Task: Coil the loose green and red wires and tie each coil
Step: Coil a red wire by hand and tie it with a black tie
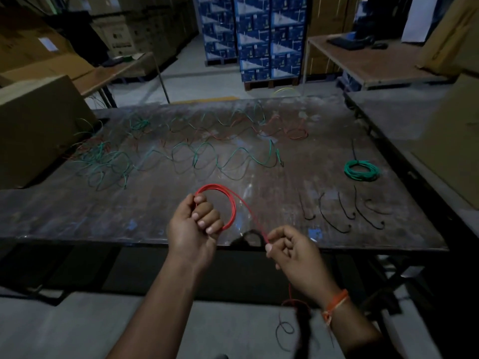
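My left hand grips a red wire coil of a few loops, held upright above the front edge of the dark worktable. A strand runs from the coil down to my right hand, which pinches it between thumb and fingers; the wire's tail hangs below my wrist toward the floor. A tied green coil lies at the table's right. Loose green wires and red wires snake across the table's middle and back. Several black ties lie in a row at the front right.
A large cardboard box stands on the table's left end beside a tangle of green wire. Another table adjoins on the right. Stacked blue boxes and more tables stand behind. Loose wire lies on the floor.
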The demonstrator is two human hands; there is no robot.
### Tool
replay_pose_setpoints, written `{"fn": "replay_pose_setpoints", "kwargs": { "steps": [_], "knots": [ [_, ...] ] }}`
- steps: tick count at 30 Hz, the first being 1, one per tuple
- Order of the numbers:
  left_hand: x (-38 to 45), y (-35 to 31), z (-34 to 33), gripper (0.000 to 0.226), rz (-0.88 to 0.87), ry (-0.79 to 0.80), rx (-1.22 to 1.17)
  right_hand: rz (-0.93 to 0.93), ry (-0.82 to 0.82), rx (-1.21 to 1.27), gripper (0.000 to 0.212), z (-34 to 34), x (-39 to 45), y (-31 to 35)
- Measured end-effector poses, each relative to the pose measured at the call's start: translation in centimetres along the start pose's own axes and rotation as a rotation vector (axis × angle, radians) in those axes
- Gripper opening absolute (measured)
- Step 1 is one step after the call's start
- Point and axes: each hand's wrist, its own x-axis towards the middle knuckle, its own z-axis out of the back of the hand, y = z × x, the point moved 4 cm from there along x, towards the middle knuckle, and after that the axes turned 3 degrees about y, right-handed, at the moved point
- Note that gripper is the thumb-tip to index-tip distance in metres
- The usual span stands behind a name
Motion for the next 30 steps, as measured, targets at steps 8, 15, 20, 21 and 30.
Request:
{"fn": "replay_pose_setpoints", "kwargs": {
  "steps": [8, 15, 20, 21, 30],
  "knots": [
    [1.8, -2.4, 1.4, 0.031, -0.093, 0.003, 0.108, 0.205, 0.107, -0.426, 0.022, -0.3, 0.4, 3.7],
    [2.3, -4.1, 1.6, 0.026, -0.234, 0.110, 0.491, 0.532, -0.012, -0.457, 0.023, -2.8, 1.6, 8.8],
    [2.5, -4.9, 1.8, 0.032, -0.307, 0.222, 0.772, 0.662, 0.012, -0.505, 0.030, -5.3, 2.8, 11.0],
    [2.4, -4.9, 1.8, 0.033, -0.312, 0.245, 0.810, 0.693, 0.032, -0.513, 0.033, -5.7, 3.0, 11.4],
    [3.0, -5.7, 2.7, 0.032, -0.368, 0.243, 0.946, 0.839, -0.037, -0.502, 0.031, -7.7, 5.3, 14.3]
  ]
}}
